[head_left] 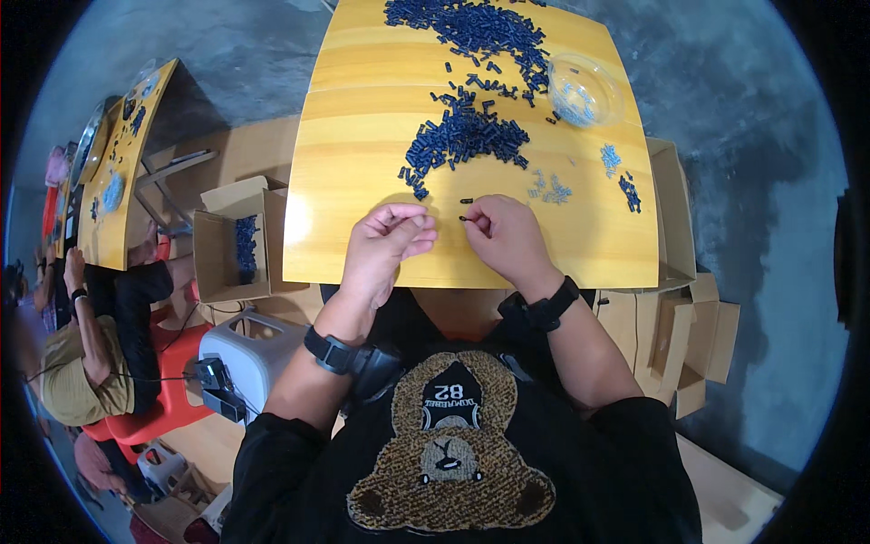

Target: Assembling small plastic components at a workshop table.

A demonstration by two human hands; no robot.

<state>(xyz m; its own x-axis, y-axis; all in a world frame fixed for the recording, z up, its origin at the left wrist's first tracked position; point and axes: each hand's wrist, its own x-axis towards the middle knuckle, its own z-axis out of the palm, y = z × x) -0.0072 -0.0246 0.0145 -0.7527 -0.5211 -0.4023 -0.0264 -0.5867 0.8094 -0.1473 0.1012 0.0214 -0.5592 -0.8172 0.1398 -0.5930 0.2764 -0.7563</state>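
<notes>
My left hand [390,247] is over the near part of the yellow table, thumb and forefinger pinched together. Whatever is between those fingertips is too small to make out. To its right, my right hand [509,238] is closed, with a small black cylindrical piece [463,218] showing at its fingertips. Just beyond that hand another small black piece [467,200] lies on the wood. Farther off sits a pile of small dark cylindrical pieces [464,136]. A scatter of small clear pieces [550,189] lies beyond my right hand.
The yellow table [340,136] holds a larger dark heap [476,29] at its far end. A clear round tub [580,91], a light-blue cluster [611,160] and a few dark pieces [630,192] are on the right. Cardboard boxes [213,249] flank the table. Someone sits at another table [113,227], left.
</notes>
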